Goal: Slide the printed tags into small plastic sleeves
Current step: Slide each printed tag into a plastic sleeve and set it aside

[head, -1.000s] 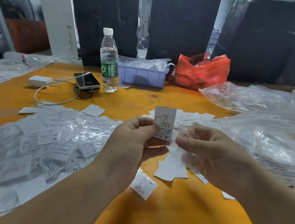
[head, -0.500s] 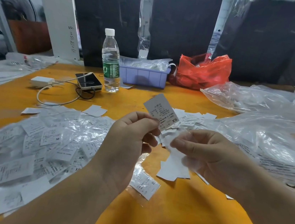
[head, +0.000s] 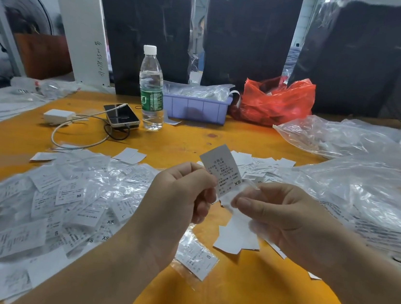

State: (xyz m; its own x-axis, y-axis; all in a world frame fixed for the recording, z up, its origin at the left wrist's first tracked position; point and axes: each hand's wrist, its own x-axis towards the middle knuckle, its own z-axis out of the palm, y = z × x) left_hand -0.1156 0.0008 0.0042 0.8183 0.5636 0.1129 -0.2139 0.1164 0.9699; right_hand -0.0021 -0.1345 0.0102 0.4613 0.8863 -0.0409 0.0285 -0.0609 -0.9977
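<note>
My left hand (head: 184, 195) pinches a white printed tag (head: 221, 165) marked XS, tilted with its top leaning left. My right hand (head: 279, 217) pinches a small clear plastic sleeve (head: 235, 201) just below and right of the tag. The tag's lower end meets the sleeve's mouth; how far it is inside I cannot tell. A heap of sleeved tags (head: 67, 198) covers the orange table (head: 239, 303) at the left. Loose bare tags (head: 236, 239) lie under my right hand, with more (head: 256, 163) behind.
A water bottle (head: 151, 87), a phone (head: 121, 115) with cable and white charger (head: 58, 116) stand at the back left. A lilac bin (head: 194, 108) and a red bag (head: 276, 100) sit behind. Large clear plastic bags (head: 366, 187) fill the right side.
The tag went from upright to tilted left, then came down toward the sleeve. My right hand moved slightly closer to the left hand with the sleeve.
</note>
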